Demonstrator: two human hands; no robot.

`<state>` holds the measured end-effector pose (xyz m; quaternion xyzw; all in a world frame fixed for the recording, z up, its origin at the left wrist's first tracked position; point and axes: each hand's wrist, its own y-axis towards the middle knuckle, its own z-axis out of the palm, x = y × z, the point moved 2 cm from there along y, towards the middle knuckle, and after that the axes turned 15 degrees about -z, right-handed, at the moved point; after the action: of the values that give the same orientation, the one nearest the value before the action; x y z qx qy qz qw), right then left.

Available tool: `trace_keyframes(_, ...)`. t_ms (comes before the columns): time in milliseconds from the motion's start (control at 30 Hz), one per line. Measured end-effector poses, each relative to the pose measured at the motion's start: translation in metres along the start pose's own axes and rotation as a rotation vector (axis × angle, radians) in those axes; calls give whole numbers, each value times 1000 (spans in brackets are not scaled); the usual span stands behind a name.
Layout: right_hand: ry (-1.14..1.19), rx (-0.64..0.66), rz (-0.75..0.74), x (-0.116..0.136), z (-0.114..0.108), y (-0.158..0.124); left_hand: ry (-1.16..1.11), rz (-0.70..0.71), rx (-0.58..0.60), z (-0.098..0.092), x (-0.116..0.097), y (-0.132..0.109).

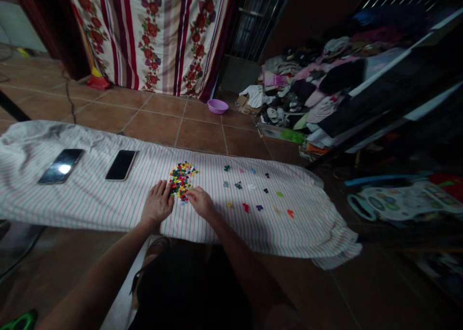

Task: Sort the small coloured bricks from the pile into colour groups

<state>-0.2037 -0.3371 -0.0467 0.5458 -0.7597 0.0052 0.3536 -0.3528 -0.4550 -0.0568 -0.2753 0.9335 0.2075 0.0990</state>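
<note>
A heap of small multicoloured pieces [181,178], like tiny beads or bricks, lies on the striped cloth [90,204]. My left hand [158,202] rests flat at the heap's left edge, fingers stretched out. At the heap's lower right, my right hand [200,202] has its fingertips pinched together; whatever is between them is too small to make out. To the right, little single-colour groups sit in rough rows, among them a green group [226,168], a grey group [225,184], a red group [246,207] and an orange group [290,213].
Two phones [121,165] lie on the cloth left of the heap. Beyond the cloth-covered surface, a purple basin [217,106] stands on the tiled floor near a floral curtain [152,35]. A large pile of clothes [307,79] fills the back right.
</note>
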Motion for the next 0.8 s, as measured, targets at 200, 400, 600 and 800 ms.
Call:
trace_keyframes(200, -41, 35, -52, 3, 6, -3, -10, -2, -10, -1, 0, 0)
trace_keyframes(400, -51, 22, -75, 1, 8, -8, -7, -3, 8, -1, 0, 0)
trace_keyframes(600, 13, -88, -38, -5, 3, -14, -2, 1, -8, 0, 1, -1)
trace_keyframes(800, 15, -143, 47, -14, -8, -18, -8, 1, 4, -1, 0, 0)
